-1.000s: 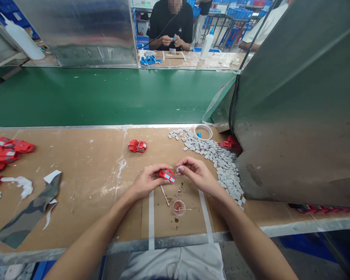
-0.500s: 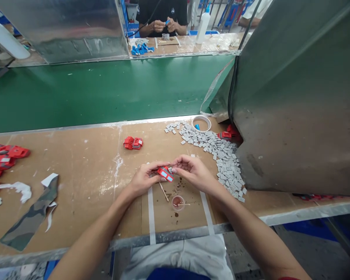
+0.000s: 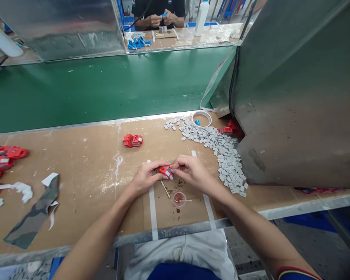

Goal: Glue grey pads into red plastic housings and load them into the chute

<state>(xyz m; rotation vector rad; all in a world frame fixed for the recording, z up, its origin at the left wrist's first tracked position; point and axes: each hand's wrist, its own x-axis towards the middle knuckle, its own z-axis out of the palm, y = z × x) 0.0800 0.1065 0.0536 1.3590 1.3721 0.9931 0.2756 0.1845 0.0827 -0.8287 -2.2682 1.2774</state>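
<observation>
My left hand (image 3: 147, 178) grips a small red plastic toy part (image 3: 166, 172) with pale rectangular panels, thumb below and fingers above. Against the part's right side, my right hand (image 3: 188, 171) pinches a small grey tile that its fingertips mostly cover. Just beneath the hands, a cotton swab (image 3: 165, 189) lies on the table. A small clear cup (image 3: 179, 199) of reddish-brown liquid stands close by, with another stick resting in it. Dark drops spot the surface around the cup.
Many grey tiles (image 3: 229, 163) spread at right beside a tape roll (image 3: 201, 119) and metal housing (image 3: 294, 116). Two red parts (image 3: 132, 140) sit farther back. Red parts (image 3: 6, 155) and a camouflage strip (image 3: 36, 212) lie left. Across the green belt (image 3: 111, 85), another person handles a blue piece.
My right fingertips have closed in against the red part, and the tile between them shows less. The red part has turned slightly. The whole view has shifted a little.
</observation>
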